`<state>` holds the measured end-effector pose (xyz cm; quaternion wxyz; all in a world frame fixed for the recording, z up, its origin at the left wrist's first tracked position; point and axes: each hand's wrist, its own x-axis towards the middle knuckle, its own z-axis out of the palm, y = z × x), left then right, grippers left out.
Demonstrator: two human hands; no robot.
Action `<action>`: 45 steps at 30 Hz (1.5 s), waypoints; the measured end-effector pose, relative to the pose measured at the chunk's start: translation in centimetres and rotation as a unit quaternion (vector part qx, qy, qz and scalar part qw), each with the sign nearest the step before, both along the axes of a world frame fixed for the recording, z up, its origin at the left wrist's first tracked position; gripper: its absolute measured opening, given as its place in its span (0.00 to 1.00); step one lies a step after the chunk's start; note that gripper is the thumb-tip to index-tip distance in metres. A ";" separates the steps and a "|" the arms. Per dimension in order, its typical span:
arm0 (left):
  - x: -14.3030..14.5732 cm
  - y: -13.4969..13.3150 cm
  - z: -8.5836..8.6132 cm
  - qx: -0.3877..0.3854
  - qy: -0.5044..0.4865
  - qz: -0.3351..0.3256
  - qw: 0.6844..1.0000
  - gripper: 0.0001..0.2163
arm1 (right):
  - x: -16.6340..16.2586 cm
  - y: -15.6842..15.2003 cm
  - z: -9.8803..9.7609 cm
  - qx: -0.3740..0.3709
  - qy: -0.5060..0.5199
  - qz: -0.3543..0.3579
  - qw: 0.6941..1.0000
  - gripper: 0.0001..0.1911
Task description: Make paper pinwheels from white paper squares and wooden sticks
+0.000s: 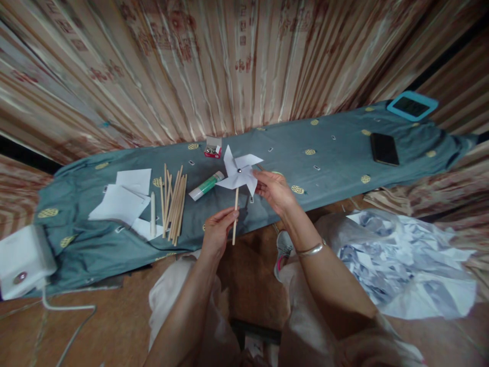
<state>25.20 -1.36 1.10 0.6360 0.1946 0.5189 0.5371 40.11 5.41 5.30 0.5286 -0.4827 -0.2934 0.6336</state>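
Observation:
A white paper pinwheel [234, 178] with a shiny pin at its centre is held up over the cloth-covered table. Its wooden stick [235, 224] points down, pinched between the thumb and fingers of my left hand [217, 232]. My right hand [275, 191] has its thumb and fingers closed at the right-hand blade of the pinwheel. Behind the pinwheel lies a small open box of metal pins [213, 148]. Left of it rests a green and white glue tube [206, 186], beside a bundle of wooden sticks [176, 206].
White paper sheets [118, 204] and a white stick-like pen [153, 214] lie left on the green cloth [336, 163]. A white device [26, 260] with a cable stands at the left end. A phone [384, 149] and blue-framed device [412, 106] lie right. Paper scraps [405, 260] pile up low right.

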 end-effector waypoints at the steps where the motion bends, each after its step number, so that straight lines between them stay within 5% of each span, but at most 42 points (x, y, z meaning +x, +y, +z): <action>1: 0.0 0.0 0.0 0.002 0.000 -0.001 1.000 0.23 | 0.0 0.0 0.0 0.000 0.003 0.001 1.000 0.18; 45: 0.1 0.1 0.0 0.005 -0.006 0.016 1.000 0.22 | -1.6 -0.8 -0.3 -0.023 -0.031 0.017 0.999 0.21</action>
